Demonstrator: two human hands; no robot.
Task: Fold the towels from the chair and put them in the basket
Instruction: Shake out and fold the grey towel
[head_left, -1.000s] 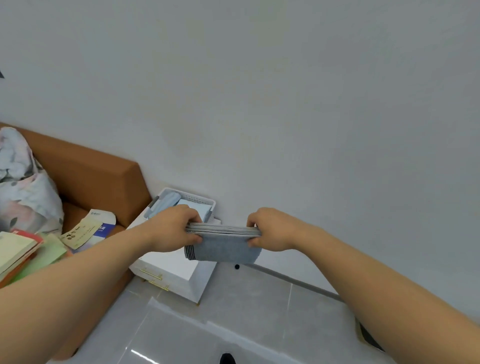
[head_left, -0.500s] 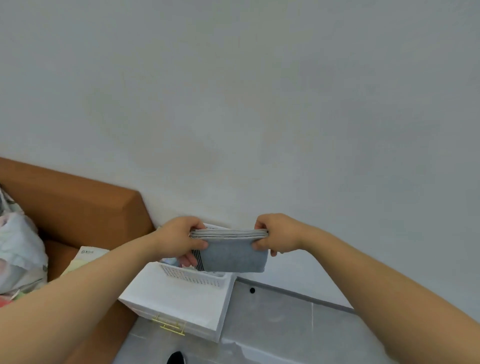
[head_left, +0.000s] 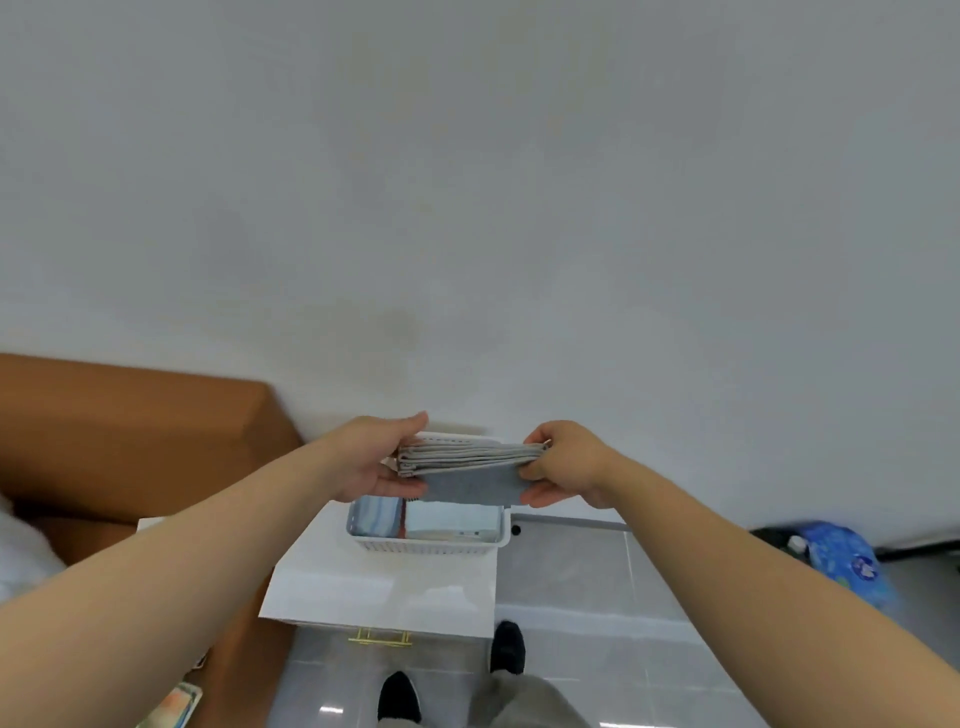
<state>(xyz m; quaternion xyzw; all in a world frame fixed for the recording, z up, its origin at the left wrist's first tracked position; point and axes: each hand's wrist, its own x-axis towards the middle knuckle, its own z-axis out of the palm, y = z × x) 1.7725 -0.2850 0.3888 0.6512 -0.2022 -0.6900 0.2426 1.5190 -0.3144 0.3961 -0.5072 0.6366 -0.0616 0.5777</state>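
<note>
A folded grey towel hangs in the air between both hands, directly above a white plastic basket. My left hand grips its left end, thumb on top and fingers under it. My right hand pinches its right end. The basket stands on a white cabinet and holds folded light-blue towels. The chair is out of view.
A brown sofa stands at the left against the white wall. A blue bag lies on the grey tiled floor at the right. My two black shoes stand just in front of the cabinet.
I have stepped closer to the cabinet. The towel, held by both hands, moved from beside the basket to right over it, and the basket's inside now shows.
</note>
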